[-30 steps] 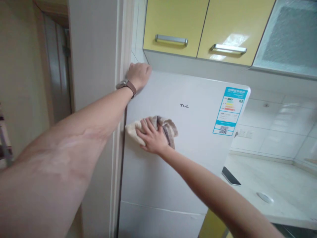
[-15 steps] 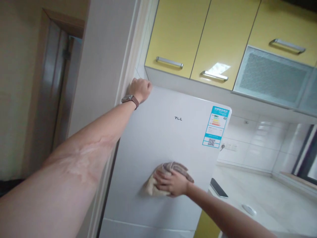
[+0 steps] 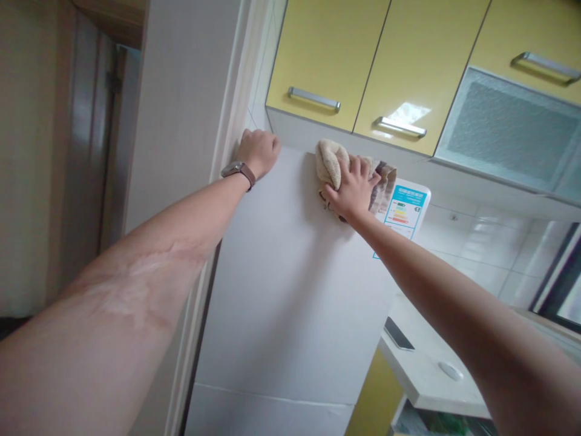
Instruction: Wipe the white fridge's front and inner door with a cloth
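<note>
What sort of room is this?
Most likely a home kitchen: yellow cabinets with metal handles hang above a tall white appliance, probably a fridge, and a pale countertop stands beside it, near a white tiled wall.

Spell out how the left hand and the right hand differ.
The left hand is curled into a fist by the upper left corner of the fridge; the right hand is spread over a cloth. The left hand has a watch at its wrist; the right hand has none. Both are raised near the fridge's top.
</note>
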`<state>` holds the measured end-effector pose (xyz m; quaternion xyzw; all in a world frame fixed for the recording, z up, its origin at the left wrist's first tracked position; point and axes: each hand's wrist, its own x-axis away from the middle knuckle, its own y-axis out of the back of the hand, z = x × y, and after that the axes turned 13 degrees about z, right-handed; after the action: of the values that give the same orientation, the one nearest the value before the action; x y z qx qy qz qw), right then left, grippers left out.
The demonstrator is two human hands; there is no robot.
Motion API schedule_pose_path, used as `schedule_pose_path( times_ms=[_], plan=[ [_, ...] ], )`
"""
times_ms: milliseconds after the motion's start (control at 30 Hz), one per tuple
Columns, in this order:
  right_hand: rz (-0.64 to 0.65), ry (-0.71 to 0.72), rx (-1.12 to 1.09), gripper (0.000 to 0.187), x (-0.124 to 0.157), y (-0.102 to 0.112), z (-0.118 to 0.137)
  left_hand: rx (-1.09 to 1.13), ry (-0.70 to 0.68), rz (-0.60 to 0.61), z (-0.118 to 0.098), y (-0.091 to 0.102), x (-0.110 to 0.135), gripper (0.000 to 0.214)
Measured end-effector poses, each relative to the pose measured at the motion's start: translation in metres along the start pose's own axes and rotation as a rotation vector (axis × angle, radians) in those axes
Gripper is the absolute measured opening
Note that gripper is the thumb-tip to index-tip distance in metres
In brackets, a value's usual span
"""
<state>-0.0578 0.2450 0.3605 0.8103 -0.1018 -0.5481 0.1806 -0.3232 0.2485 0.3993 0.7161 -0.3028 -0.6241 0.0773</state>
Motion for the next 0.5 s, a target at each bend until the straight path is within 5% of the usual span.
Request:
schedule_pose_path(
  times_ms=[133,300,500],
  plan=[
    [-0.014,0.043,-0.014,0.074,0.023,-0.011,0.01,-0.035,0.009,-0.001,-0.001,-0.001,0.0,0.063],
    [0.12,0.178,-0.051,0.081,0.072,-0.025,0.024,-0.054,0.013,0.013,-0.001,-0.001,0.0,0.062],
    [0.371,0.645,-0.05,0.078,0.161,-0.062,0.038,-0.178,0.008,-0.005,-0.002,0.0,0.002,0.056]
  ],
)
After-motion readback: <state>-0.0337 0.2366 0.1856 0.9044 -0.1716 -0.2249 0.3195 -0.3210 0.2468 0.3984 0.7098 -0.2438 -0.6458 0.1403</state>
